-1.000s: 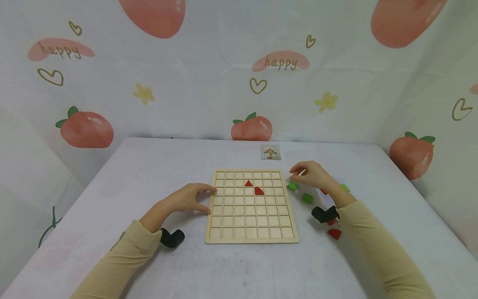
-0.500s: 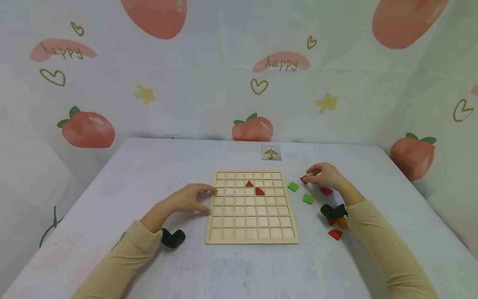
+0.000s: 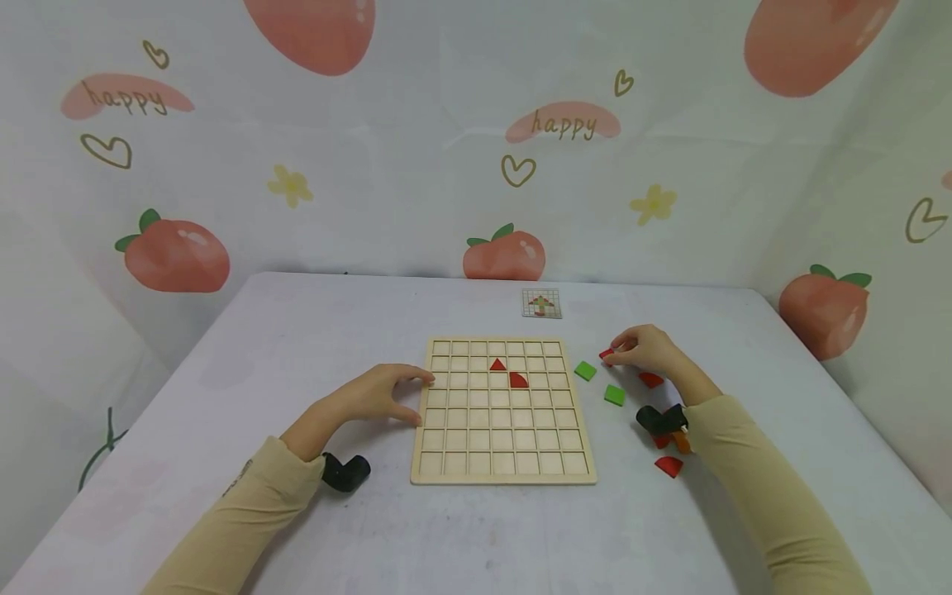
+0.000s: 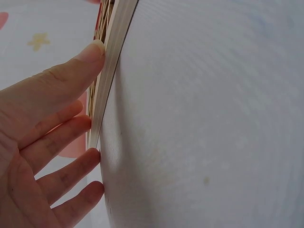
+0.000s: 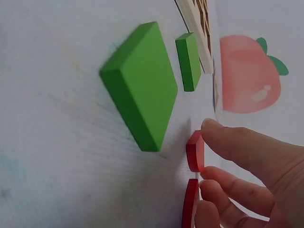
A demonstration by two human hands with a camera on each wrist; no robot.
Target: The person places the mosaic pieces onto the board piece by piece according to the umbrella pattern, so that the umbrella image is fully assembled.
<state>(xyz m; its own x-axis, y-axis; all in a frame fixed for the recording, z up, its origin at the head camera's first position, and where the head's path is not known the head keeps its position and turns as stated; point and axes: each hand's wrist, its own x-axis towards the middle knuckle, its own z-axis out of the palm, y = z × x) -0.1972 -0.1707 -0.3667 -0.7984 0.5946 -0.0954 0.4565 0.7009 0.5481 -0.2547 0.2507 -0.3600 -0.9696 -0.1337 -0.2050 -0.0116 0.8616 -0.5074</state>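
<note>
The thumb and fingers of my left hand (image 3: 375, 392) rest at the left edge of a square wooden grid board (image 3: 479, 419), the fingers spread and fairly straight. On the board lie a red triangle (image 3: 497, 364) and a red quarter-circle piece (image 3: 518, 380). Right of the board, my right hand (image 3: 649, 349) pinches a small red piece (image 5: 194, 154) between thumb and finger, low over the table. Its full shape is partly hidden by the fingers. Two green square blocks (image 3: 585, 371) (image 5: 142, 90) lie between that hand and the board.
Another red piece (image 3: 650, 380) lies just under the right hand. Nearer me are a red quarter-circle (image 3: 668, 467) and an orange piece (image 3: 681, 443), partly behind the black wrist camera (image 3: 658, 420). A small pattern card (image 3: 541, 303) lies beyond the board.
My right hand has shifted right, away from the board's edge, uncovering the green block; the red piece at its fingertips has tilted slightly. The left hand stays at the board.
</note>
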